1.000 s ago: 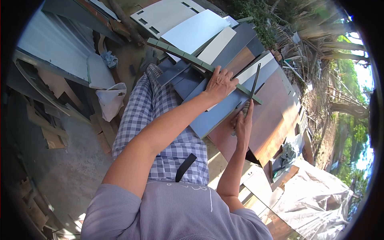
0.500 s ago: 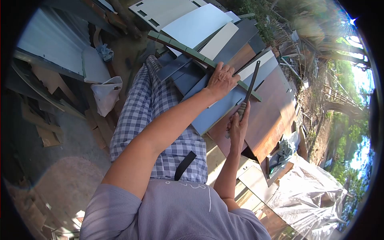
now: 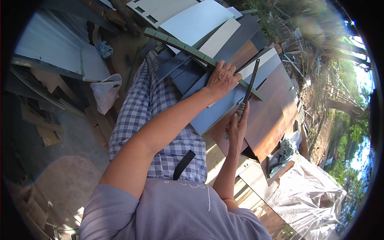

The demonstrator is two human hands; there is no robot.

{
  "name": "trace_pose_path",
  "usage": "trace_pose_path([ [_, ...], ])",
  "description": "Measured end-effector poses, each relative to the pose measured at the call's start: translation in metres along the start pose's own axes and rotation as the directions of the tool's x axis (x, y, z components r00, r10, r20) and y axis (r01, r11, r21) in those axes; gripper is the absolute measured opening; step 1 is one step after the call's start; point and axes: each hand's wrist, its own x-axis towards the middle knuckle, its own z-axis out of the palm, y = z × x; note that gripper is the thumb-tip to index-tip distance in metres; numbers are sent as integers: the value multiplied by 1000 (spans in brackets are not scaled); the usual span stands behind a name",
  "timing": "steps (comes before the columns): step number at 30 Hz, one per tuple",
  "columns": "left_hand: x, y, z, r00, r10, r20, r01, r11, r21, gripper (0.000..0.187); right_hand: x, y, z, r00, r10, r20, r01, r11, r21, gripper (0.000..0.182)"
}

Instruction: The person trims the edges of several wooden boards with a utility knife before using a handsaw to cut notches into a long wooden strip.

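A long green strip (image 3: 180,45) with cross lines lies slantwise over a pile of boards. My left hand (image 3: 222,80) is closed on it, right of its middle. Close by on the right, my right hand (image 3: 237,123) grips the wrapped handle of a tool with a long, narrow, dark blade (image 3: 252,78). The blade points up and away from me and crosses the strip near its right end. Whether blade and strip touch, I cannot tell. Beneath them are a blue board (image 3: 218,110) and a brown board (image 3: 270,104).
White panels (image 3: 196,22) lie at the far end of the pile. On the left are a large pale sheet (image 3: 52,44) and a white bag (image 3: 106,94). A crumpled plastic sheet (image 3: 308,192) is at the lower right, with dry branches and trees beyond the pile.
The green strip's left end sits slightly higher in the view. Both hands keep their holds, and the blade has barely shifted.
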Motion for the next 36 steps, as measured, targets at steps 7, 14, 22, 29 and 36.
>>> trace_pose_path([
  [7,-1,0,-1,999,-17,-32,16,999,-28,15,35,-15,4,999,-33,-1,33,999,-34,61],
  [14,-1,-1,2,998,3,-63,-4,1000,-27,16,-8,11,2,1000,17,-9,-18,997,-73,61],
  [22,-1,-1,1,998,2,-66,-5,999,-48,14,-6,18,-6,1000,-28,14,29,994,-107,61],
  [29,-3,-1,-2,998,-5,-57,4,1000,-11,15,38,-8,2,998,-58,8,59,988,-142,59],
  [36,-2,-1,-1,1000,2,-16,-2,1000,-25,14,-35,41,-3,989,-145,-17,140,975,-170,60],
])
